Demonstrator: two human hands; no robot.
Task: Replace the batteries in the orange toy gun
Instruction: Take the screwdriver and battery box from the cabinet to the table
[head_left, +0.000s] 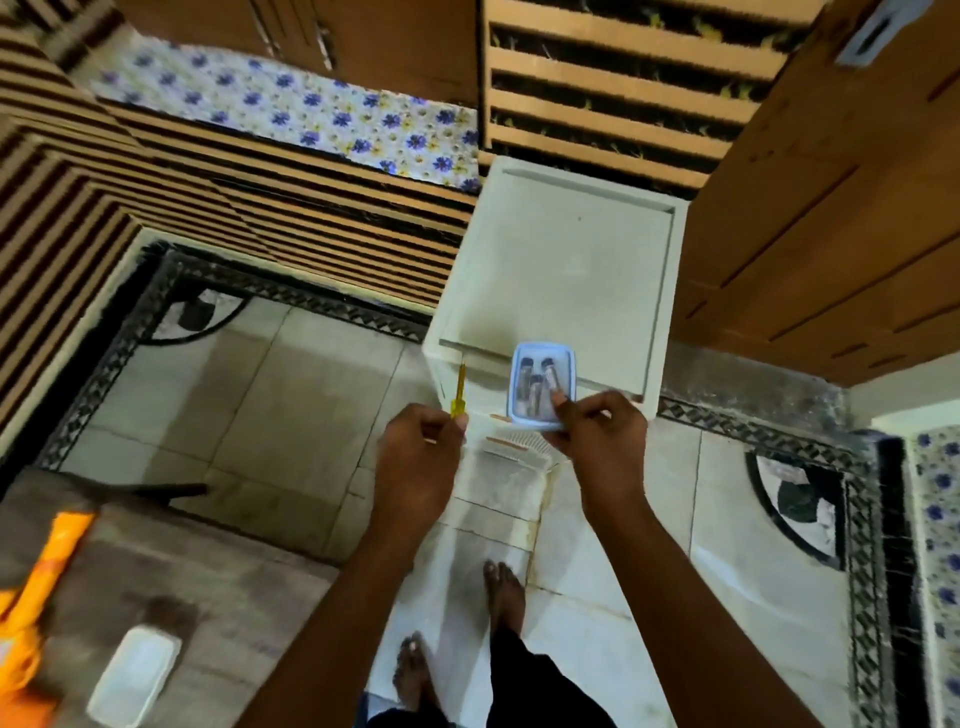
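Both hands grip — left (421, 447) screwdriver (459, 395), right (597, 431) battery box (543, 387).

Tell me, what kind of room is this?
Probably a room in a home. The floor is tiled with a patterned border, wooden cupboards stand at the back, and a flowered cloth covers a surface. The person stands barefoot, holding a box of batteries and a screwdriver.
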